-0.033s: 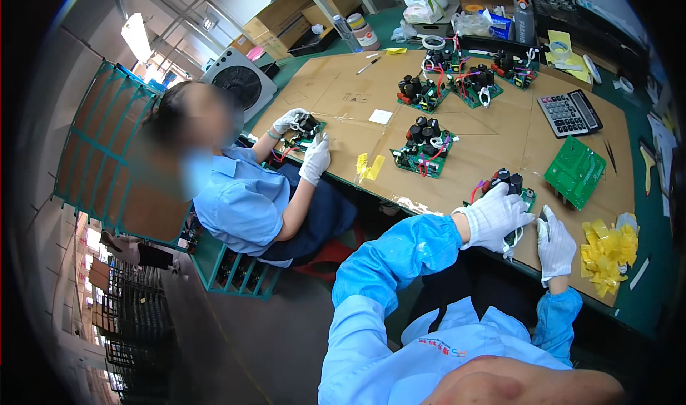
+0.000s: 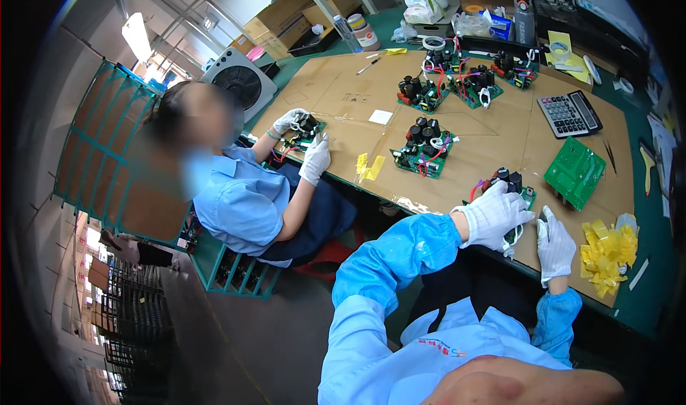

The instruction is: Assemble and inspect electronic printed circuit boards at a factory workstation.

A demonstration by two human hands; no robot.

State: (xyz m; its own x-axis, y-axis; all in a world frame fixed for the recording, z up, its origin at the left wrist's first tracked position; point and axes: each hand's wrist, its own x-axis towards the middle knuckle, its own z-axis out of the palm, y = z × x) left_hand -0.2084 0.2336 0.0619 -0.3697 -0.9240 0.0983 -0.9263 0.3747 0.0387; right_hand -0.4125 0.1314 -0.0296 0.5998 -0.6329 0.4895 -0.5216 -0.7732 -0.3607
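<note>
My left hand, in a white knit glove, is closed over the near side of a green circuit board at the table's front edge. Black capacitors and a red wire show past its fingers, and a white wire loop hangs below. Just right of that board is my gloved right hand, its fingers drawn together around something small and dark that I cannot make out. Beyond it, another green board lies with its solder side up. Farther left stands a board with tall black capacitors.
Several populated boards stand toward the back. A calculator, tweezers and a heap of yellow tape pieces lie on the right. At left, a co-worker's gloved hands hold a board. Cardboard covers the table.
</note>
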